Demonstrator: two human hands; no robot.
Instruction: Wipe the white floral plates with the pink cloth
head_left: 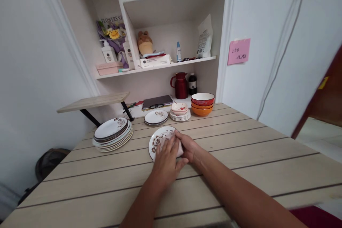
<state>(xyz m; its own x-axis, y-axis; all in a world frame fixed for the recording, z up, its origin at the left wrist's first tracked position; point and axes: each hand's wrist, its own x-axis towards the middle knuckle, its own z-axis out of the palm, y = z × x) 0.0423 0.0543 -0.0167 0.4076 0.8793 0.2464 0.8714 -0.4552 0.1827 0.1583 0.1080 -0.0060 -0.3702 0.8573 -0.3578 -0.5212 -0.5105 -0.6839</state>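
A white plate (154, 143) with brown flower print lies on the table in front of me. My left hand (166, 158) is over its right part, its fingers long and close together, pressing a pale pinkish cloth (179, 150) against the plate; the thumb points off to the right. At the plate's right edge, my right hand (188, 146) grips the rim, thumb on top and the other fingers mostly hidden. Much of the cloth is covered by the left hand.
A tall plate stack (113, 139) stands left, beside a small raised wooden shelf (93, 101). Behind are a short plate stack (156, 117), small dishes on saucers (180, 114) and stacked red and orange bowls (202, 105). A red jug (181, 86) stands further back.
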